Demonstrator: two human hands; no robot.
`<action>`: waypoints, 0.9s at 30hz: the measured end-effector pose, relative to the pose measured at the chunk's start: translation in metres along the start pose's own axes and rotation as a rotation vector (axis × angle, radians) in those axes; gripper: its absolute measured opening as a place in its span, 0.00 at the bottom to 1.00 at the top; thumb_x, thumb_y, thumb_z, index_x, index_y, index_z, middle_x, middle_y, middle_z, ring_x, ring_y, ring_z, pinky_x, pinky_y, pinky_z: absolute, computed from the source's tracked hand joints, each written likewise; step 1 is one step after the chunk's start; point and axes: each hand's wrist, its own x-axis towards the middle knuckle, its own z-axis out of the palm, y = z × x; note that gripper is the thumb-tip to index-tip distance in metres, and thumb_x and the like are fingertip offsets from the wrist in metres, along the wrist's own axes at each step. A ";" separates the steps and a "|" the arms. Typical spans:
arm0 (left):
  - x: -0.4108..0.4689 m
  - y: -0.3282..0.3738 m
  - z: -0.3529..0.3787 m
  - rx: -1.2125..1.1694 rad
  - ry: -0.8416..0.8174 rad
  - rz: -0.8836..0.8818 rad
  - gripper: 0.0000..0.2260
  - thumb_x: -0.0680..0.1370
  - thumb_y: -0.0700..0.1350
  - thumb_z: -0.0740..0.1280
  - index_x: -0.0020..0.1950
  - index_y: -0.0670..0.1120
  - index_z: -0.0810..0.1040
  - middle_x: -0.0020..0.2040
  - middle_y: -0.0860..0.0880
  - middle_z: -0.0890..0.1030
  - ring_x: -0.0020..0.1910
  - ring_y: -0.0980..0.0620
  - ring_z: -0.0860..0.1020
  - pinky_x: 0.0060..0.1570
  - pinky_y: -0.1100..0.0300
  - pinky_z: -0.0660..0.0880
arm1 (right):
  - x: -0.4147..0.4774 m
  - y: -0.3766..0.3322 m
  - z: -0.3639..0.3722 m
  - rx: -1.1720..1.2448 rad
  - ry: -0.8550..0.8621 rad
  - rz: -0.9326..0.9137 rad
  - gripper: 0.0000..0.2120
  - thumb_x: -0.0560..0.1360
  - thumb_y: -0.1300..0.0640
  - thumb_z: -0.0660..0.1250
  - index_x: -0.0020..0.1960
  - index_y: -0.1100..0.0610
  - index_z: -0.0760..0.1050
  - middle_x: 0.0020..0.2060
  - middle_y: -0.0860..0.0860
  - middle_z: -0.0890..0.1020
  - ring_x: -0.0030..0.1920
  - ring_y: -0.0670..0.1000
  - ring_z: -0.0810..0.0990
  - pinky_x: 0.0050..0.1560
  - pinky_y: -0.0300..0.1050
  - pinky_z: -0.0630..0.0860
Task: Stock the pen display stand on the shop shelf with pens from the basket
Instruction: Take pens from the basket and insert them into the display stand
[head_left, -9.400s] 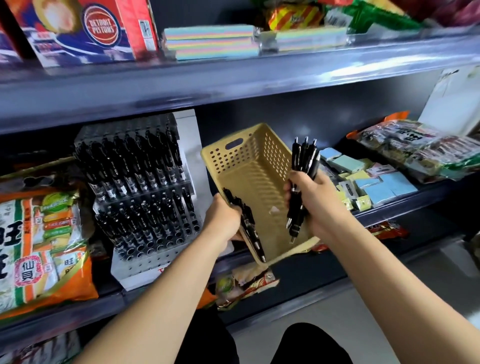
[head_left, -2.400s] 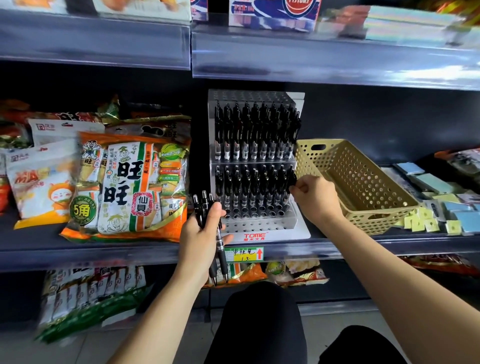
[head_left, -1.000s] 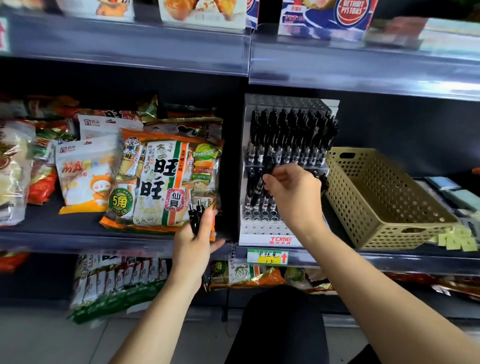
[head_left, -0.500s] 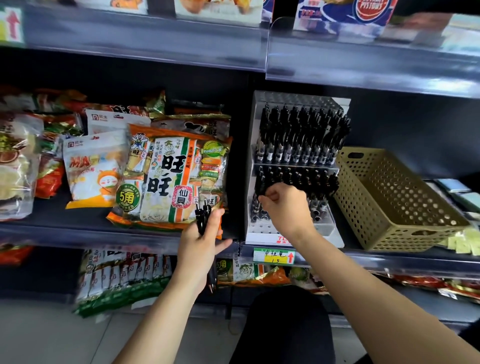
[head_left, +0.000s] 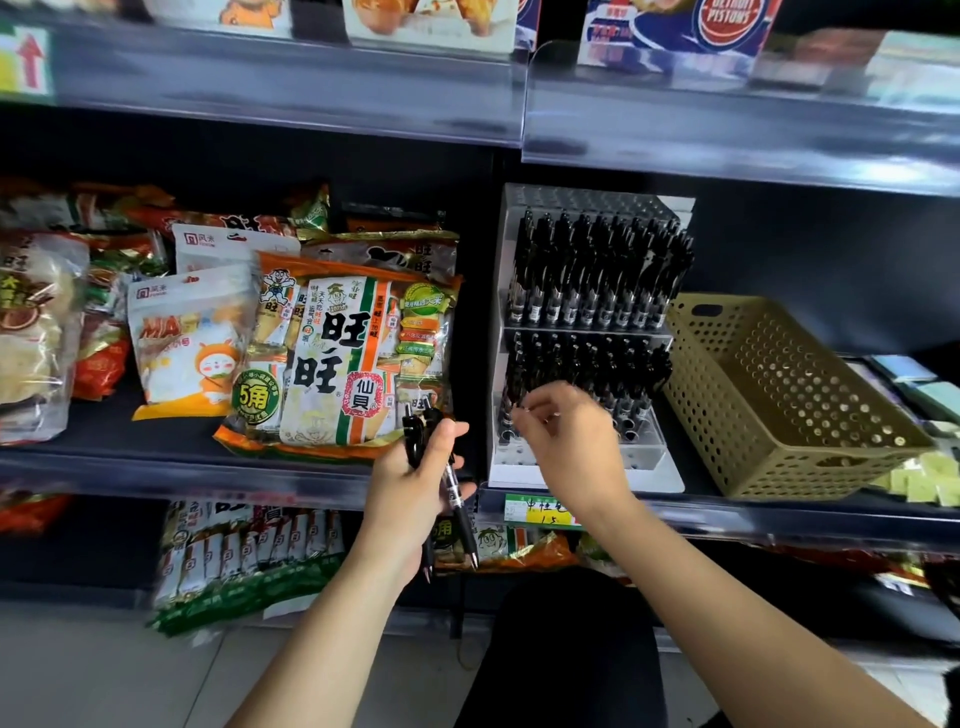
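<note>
Black pens (head_left: 459, 500), only two or three by the look of it, stand bunched in the left hand (head_left: 410, 499). Its fingers are wrapped round their barrels, just left of the pen display stand (head_left: 649, 470) and level with its base. Half a second ago the right hand (head_left: 569, 439) was pushed in against the left end of the stand's lower tier. It has since drawn back a little and now hovers in front of that tier. Its fingers (head_left: 524, 410) are curled and smeared by motion, so whether they pinch a pen or nothing cannot be told. My reading is that one more pen has just been seated and the hand is heading back for the next. Compared with the oldest frame, the tan basket (head_left: 779, 415) is no longer tipped up in the left hand. It rests on the shelf (head_left: 260, 480) just right of the stand, with no pens showing inside it. The fat bundle then gripped by the right hand has passed to the left and thinned. Both tiers look densely filled, so the job seems close to done.
</note>
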 end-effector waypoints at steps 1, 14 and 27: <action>0.000 -0.001 0.001 0.012 -0.013 0.002 0.10 0.77 0.52 0.64 0.48 0.51 0.83 0.47 0.52 0.79 0.44 0.56 0.78 0.37 0.61 0.79 | -0.005 -0.003 0.000 0.066 -0.081 -0.032 0.06 0.76 0.55 0.67 0.49 0.57 0.79 0.39 0.47 0.78 0.38 0.45 0.76 0.40 0.43 0.75; -0.007 -0.006 0.012 0.249 -0.260 0.007 0.11 0.77 0.55 0.61 0.52 0.52 0.79 0.41 0.48 0.82 0.33 0.61 0.79 0.33 0.66 0.75 | -0.032 -0.006 -0.009 0.617 -0.450 0.258 0.03 0.75 0.66 0.66 0.43 0.65 0.77 0.33 0.57 0.80 0.31 0.49 0.79 0.32 0.36 0.77; 0.001 -0.013 0.001 0.215 -0.083 0.111 0.12 0.79 0.54 0.58 0.48 0.54 0.81 0.37 0.51 0.77 0.38 0.59 0.77 0.42 0.62 0.77 | 0.019 -0.003 -0.054 0.383 0.175 0.121 0.01 0.76 0.61 0.67 0.46 0.57 0.77 0.37 0.52 0.83 0.40 0.49 0.84 0.45 0.43 0.81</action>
